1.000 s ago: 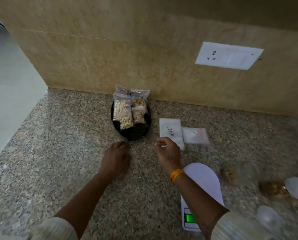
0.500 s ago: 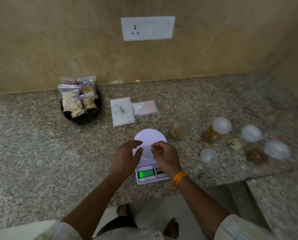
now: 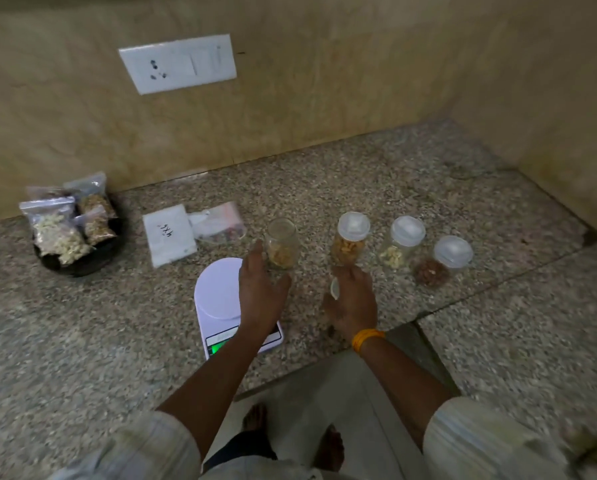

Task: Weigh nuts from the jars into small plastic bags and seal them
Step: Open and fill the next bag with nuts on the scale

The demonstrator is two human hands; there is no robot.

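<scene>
A speckled granite counter (image 3: 359, 188) runs into a corner, backed by tan stone-look walls (image 3: 290, 98); a white switch-and-socket plate (image 3: 178, 63) sits on the rear wall, and a dark seam crosses the counter to the right of the hands. The left hand (image 3: 259, 292) reaches forward with fingers spread and relaxed, gripping nothing, its fingertips right at the base of a lidless glass jar (image 3: 282, 244) holding pale nuts; whether they touch the glass I cannot tell. Under that wrist lies the white kitchen scale (image 3: 220, 299), its green display lit. The right hand (image 3: 350, 299), an orange band at its wrist, is also loosely open, with a small whitish piece at its thumb side that is too blurred to name. Just beyond its fingers stands a capped jar of golden nuts (image 3: 349, 242), then two more capped jars (image 3: 402, 242) further right. Well left of the left hand, a dark bowl (image 3: 82, 261) carries filled bags (image 3: 61, 233), with empty bags (image 3: 217, 221) and a white packet (image 3: 168, 233) between.
</scene>
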